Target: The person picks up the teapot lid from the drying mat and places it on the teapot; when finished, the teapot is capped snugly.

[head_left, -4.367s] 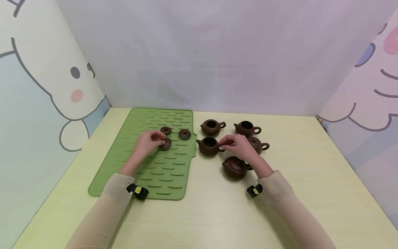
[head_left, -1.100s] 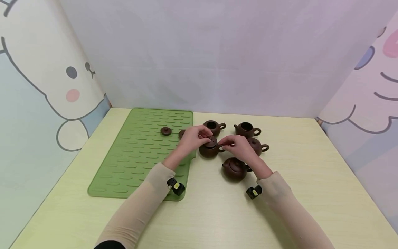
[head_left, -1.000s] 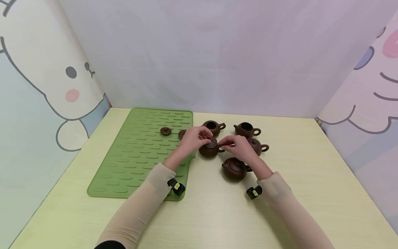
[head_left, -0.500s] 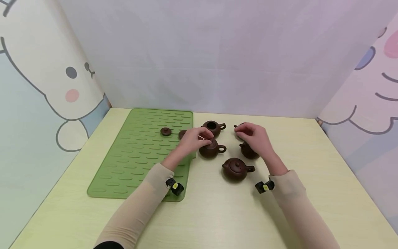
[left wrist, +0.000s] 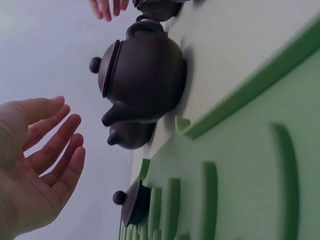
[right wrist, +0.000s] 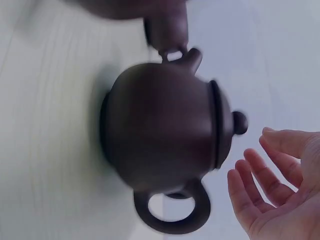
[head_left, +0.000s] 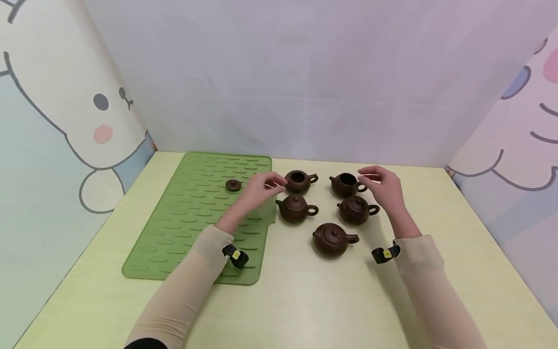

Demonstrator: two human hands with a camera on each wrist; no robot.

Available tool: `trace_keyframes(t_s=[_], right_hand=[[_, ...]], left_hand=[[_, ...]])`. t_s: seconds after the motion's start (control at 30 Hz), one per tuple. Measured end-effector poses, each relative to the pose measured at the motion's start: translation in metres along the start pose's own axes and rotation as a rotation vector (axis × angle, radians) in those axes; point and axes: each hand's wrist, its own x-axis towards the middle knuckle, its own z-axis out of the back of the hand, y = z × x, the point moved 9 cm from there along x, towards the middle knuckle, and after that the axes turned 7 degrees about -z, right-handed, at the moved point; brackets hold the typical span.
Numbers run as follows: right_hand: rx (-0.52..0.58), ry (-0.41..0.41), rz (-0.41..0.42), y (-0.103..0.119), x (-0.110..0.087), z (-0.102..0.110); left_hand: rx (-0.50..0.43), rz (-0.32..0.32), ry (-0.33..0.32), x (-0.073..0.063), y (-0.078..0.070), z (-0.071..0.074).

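My left hand [head_left: 261, 190] hovers near the mat's right edge, fingers spread and holding nothing. Just right of it stands a dark brown teapot [head_left: 294, 211] with its lid on. Behind that is a lidless teapot [head_left: 298, 182]. My right hand [head_left: 385, 188] is beside the handle of another lidless teapot [head_left: 347, 185], fingers loosely bent around air. Two more lidded teapots stand at the right [head_left: 355, 211] and in front [head_left: 331, 241]. One loose lid [head_left: 233, 185] lies on the green mat; in the left wrist view a lid [left wrist: 134, 204] rests knob up on it.
The green ridged silicone mat [head_left: 187, 232] covers the left part of the pale wooden table [head_left: 305, 300]. A white cloth wall [head_left: 296, 87] rises behind, with cartoon-printed panels on both sides.
A lid moved from the mat onto the front-left teapot in my left hand, which then let go and drew back left. My right hand released that teapot's handle and moved right, toward the back-right teapot.
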Motion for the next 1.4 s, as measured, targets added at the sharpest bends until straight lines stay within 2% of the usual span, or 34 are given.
trace_keyframes(t_s=[0.17,0.33,0.6,0.83,1.1,1.4], right_hand=[[-0.007,0.010,-0.038,-0.013,0.005,0.001],[-0.011,0.038,-0.068,-0.025,0.008,-0.002],[0.009,0.121,-0.107,-0.041,0.012,-0.015],[-0.023,0.152,-0.059,-0.044,0.018,-0.022],[-0.065,0.140,-0.075,-0.050,0.022,-0.022],[-0.035,0.136,-0.087,-0.052,0.022,-0.021]], left_hand=[[0.020,0.014,-0.051,-0.002,0.014,0.014],[0.011,0.036,-0.092,-0.004,0.025,0.022],[0.020,0.094,-0.149,-0.008,0.046,0.024],[0.058,0.156,-0.140,-0.009,0.061,0.022],[0.123,0.214,-0.137,-0.007,0.064,0.022],[0.218,0.280,-0.143,-0.007,0.065,0.025]])
